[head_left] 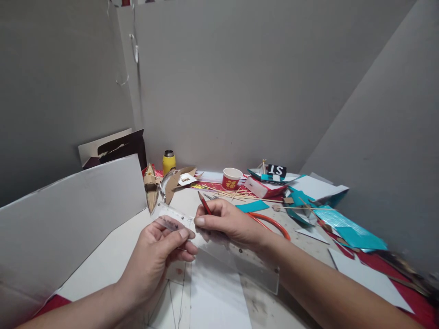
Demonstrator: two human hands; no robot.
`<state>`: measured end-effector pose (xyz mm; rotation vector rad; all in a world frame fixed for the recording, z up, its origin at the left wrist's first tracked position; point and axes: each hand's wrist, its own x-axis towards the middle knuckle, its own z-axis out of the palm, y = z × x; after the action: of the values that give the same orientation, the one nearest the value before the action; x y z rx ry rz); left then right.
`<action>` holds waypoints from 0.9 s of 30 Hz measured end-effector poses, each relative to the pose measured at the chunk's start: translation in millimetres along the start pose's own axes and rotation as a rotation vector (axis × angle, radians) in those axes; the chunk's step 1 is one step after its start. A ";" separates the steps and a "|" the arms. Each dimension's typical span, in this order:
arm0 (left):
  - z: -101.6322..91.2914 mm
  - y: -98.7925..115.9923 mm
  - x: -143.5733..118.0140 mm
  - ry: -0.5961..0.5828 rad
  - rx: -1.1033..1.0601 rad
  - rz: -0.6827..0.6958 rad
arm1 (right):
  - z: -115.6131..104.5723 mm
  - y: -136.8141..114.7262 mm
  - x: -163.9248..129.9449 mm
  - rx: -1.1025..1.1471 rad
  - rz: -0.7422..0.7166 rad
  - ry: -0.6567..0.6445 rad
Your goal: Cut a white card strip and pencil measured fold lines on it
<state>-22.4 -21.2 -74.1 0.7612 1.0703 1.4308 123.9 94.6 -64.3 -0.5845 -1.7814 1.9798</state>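
Hands meet near the middle of the counter (113,256), both busy with a clear plastic ruler (240,265) that runs from the far left down toward the near right. The left hand (156,260) pinches the ruler's far end between thumb and fingers, its thumb lying on top of the strip. The right hand (228,224) is closed around a red pencil (205,202), whose free end points up and to the far left; its tip is hidden behind the fingers, and the hand rests over the ruler's middle part. Under the ruler lies a white sheet (212,297) with thin pencil lines drawn on it, near the person.

Just beyond the hands stands a small cardboard boat model (151,187), and behind it a yellow bottle (168,161) with a dark cap. To the right of those sits a red paper cup (232,177), with thin wooden sticks (240,194) scattered in front of it. An orange hoop (274,224) curves out from behind the right wrist. Teal paper pieces (343,226) are strewn at the far right, beside a dark card marked ST (276,170). A large grey board (68,219) leans along the left side.
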 end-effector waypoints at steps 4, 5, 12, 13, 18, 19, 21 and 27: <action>0.4 0.8 1.1 0.006 -0.008 0.024 | -0.7 4.9 1.5 0.007 -0.007 0.000; 0.1 1.2 1.6 0.005 0.008 0.032 | -1.0 6.0 1.5 0.004 -0.007 -0.011; -6.4 3.8 6.5 0.000 0.144 0.087 | -3.7 5.3 -0.6 0.004 -0.001 -0.078; -7.4 4.6 7.4 0.015 0.152 0.094 | -4.1 4.2 -0.4 0.017 -0.018 -0.067; -12.2 11.0 14.0 -0.003 0.230 0.091 | -4.5 0.7 2.7 0.108 -0.097 0.024; -13.2 12.3 15.8 -0.027 0.255 0.084 | -4.4 0.7 3.3 0.119 -0.101 0.038; -14.9 14.3 19.6 -0.073 0.304 0.075 | -4.3 1.3 4.4 0.131 -0.095 0.072; -14.9 10.1 26.1 -0.220 0.375 -0.020 | -6.0 5.7 7.3 0.085 -0.031 0.108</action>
<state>-43.9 2.1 -73.6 1.1450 1.1827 1.1097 121.1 103.1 -70.8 -0.6194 -1.6250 1.9540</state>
